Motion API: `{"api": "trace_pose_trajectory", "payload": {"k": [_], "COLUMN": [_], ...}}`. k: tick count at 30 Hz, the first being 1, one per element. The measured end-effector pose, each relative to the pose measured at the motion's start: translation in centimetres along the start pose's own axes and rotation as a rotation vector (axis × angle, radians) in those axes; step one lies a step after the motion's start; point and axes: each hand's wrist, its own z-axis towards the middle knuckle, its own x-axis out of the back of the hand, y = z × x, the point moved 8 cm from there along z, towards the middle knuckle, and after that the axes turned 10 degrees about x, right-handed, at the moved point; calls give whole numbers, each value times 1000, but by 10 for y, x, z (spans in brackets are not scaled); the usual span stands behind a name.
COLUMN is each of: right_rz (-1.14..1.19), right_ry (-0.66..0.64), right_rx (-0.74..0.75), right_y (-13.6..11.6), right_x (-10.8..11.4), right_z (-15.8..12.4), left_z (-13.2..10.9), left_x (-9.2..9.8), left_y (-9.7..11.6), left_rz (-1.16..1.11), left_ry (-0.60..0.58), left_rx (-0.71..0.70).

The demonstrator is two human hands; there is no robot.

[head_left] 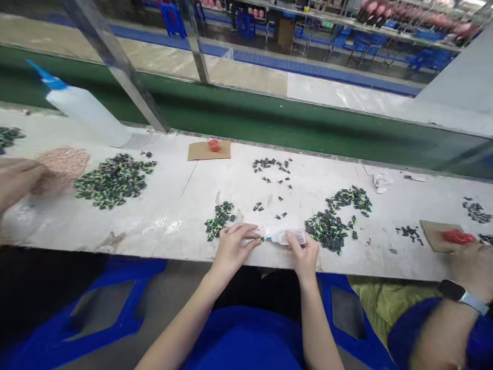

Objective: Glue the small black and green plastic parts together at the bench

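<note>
My right hand (305,255) grips a small translucent squeeze bottle (285,237), which lies on its side in the air with its blue tip pointing left. Fingers pinched, my left hand (234,247) holds a tiny dark piece with a green spot (262,239) right at that tip. Beside my left hand sits a small heap of dark green pieces (218,220). A larger heap of black and bright-green pieces (327,229) lies just right of my right hand. Ahead, small black pieces (265,163) are scattered on the white bench (215,185).
A red cup (213,145) rests on cardboard (202,151). A big white bottle (88,113) with a blue nozzle stands back left, near another green heap (113,181) and a pinkish pile (63,164). Co-workers' hands (17,180) work at both sides; a metal post (119,67) rises behind.
</note>
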Motion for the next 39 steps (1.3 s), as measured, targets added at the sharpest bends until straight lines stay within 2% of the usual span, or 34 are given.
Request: {"api": "trace_pose_trajectory", "payload": {"k": [17,30,39], "right_rz": [2,-25,-10], "right_ry": [-19,40,0], "right_rx": [-4,-6,9], "right_y": [0,1,-1], "right_x": [-2,4,1], "right_z": [-1,0,0], "left_z": [-1,-2,-2], "left_x": [-2,-1,-2], "left_y": [-2,-2,-3], "left_rz": [-1,-10,5], "left_ry": [41,51,64], "left_rx": [-41,-29,-26]}}
